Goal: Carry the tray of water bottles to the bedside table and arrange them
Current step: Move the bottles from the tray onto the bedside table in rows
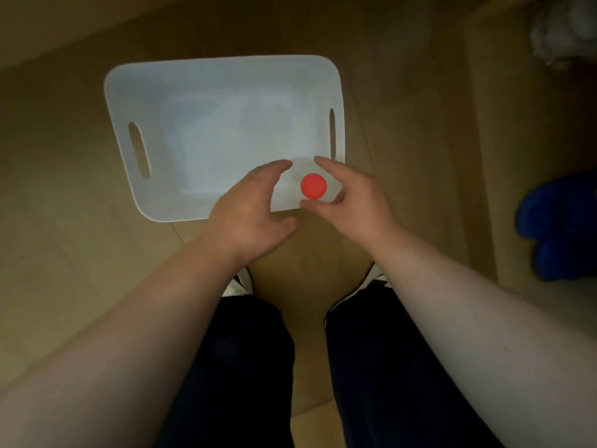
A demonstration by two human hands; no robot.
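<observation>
A white tray (206,92) with two slot handles lies on the wooden floor below me. One clear water bottle with a red cap (313,185) stands upright in its near right corner; the rest of the tray holds nothing. My right hand (352,202) curls around the bottle's right side, thumb just under the cap and index finger arched over the far side. My left hand (248,208) hovers at the bottle's left side with fingers spread and curved; I cannot tell whether it touches the bottle.
A pair of blue slippers (559,221) sits on the floor at the right. Something white and crumpled (565,30) is at the top right. My legs in dark trousers (245,367) stand just behind the tray.
</observation>
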